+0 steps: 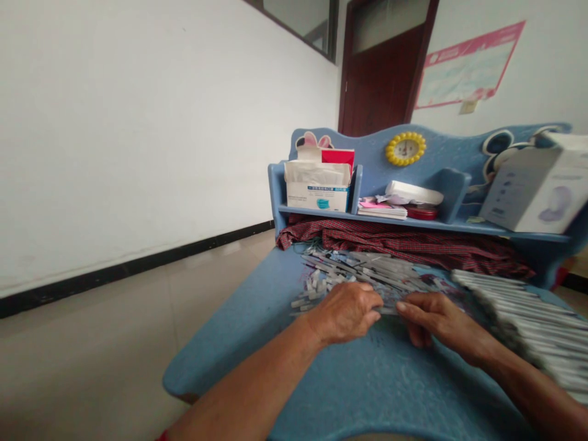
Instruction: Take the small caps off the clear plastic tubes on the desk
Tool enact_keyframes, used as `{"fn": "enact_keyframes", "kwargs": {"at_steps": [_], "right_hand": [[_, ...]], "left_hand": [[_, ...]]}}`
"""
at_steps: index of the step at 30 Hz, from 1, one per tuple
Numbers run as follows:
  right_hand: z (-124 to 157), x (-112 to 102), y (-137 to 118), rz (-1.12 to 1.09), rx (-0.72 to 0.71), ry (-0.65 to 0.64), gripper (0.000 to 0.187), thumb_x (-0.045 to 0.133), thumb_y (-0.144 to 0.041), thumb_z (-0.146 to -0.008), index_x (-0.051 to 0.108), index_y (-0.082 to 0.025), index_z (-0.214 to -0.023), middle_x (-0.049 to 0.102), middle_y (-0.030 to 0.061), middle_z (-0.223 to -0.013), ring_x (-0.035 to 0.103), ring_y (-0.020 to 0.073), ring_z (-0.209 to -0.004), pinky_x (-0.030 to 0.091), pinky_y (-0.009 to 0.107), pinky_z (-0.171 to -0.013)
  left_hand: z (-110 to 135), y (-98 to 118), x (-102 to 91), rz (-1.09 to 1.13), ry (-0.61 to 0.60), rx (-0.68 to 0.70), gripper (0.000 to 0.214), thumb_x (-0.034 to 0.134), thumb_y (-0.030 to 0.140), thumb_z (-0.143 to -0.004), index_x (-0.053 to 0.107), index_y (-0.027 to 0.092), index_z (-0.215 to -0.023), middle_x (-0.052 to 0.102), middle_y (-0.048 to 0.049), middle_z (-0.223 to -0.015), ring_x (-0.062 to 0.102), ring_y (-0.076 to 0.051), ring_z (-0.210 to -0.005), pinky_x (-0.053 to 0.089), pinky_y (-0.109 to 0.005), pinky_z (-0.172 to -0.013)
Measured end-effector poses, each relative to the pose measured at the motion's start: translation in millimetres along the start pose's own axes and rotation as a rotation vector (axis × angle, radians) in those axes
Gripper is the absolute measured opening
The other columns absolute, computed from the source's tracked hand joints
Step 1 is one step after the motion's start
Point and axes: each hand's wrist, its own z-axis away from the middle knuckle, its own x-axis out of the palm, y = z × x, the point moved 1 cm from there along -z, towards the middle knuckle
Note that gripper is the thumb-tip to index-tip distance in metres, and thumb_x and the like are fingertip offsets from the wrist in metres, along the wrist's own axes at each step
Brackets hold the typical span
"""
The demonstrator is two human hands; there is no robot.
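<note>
My left hand is closed, its thumb and fingers pinched together low over the blue desk. Opposite it, my right hand is also closed in a pinch, with the thumb on top. A thin pale strip shows in the narrow gap between the fingertips; blur hides whether either hand grips it. Just beyond the hands spreads a loose pile of thin translucent sticks, with short whitish pieces at its left. Beside my right forearm lie many long pale sticks in a row, with dark ends towards me.
Bunched red checked cloth lies under the desk's blue shelf. The shelf holds a face mask box, papers, a red round tin and a big white box. A white wall stands left.
</note>
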Motion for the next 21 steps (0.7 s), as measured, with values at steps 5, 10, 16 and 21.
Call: {"fn": "enact_keyframes", "kwargs": {"at_steps": [5,10,16,21], "right_hand": [[0.7,1.0,-1.9,0.161,-0.166,0.033,0.030,0.050,-0.045,-0.077,0.056,-0.016,-0.070,0.049,-0.0022,-0.054,0.044,0.0095,-0.051,0.033,0.021,-0.048],[1.2,-2.5,-0.6,0.208,-0.163,0.069,0.034,0.046,-0.044,-0.079,0.056,-0.015,-0.064,0.048,-0.0016,-0.053,0.043,0.0092,-0.050,0.033,0.021,-0.048],[0.6,-8.4,0.0,0.275,-0.131,0.091,0.030,0.045,-0.037,-0.080,0.058,-0.015,-0.066,0.050,-0.0010,-0.052,0.045,0.0097,-0.049,0.034,0.022,-0.048],[1.8,-3.9,-3.7,0.299,-0.137,0.094,0.029,0.045,-0.037,-0.080,0.059,-0.015,-0.066,0.051,-0.0011,-0.052,0.046,0.0100,-0.049,0.034,0.021,-0.048]], "left_hand": [[0.2,-2.3,-4.1,0.090,-0.001,-0.013,0.012,0.054,0.024,-0.076,0.062,0.016,-0.079,0.059,-0.0026,-0.073,0.055,-0.013,-0.070,0.039,-0.021,-0.063],[5.3,-26.1,-31.0,0.188,0.214,-0.225,0.020,0.051,0.029,-0.077,0.064,0.014,-0.080,0.061,-0.0030,-0.075,0.055,-0.011,-0.067,0.039,-0.020,-0.062],[19.6,-70.6,-43.0,0.057,0.136,-0.608,0.020,0.050,0.027,-0.072,0.064,0.015,-0.068,0.057,0.0001,-0.057,0.051,-0.012,-0.056,0.033,-0.021,-0.051],[22.9,-74.4,-36.1,-0.019,-0.156,-0.646,0.012,0.053,0.019,-0.063,0.064,0.017,-0.061,0.056,0.0016,-0.053,0.049,-0.011,-0.054,0.030,-0.021,-0.049]]}}
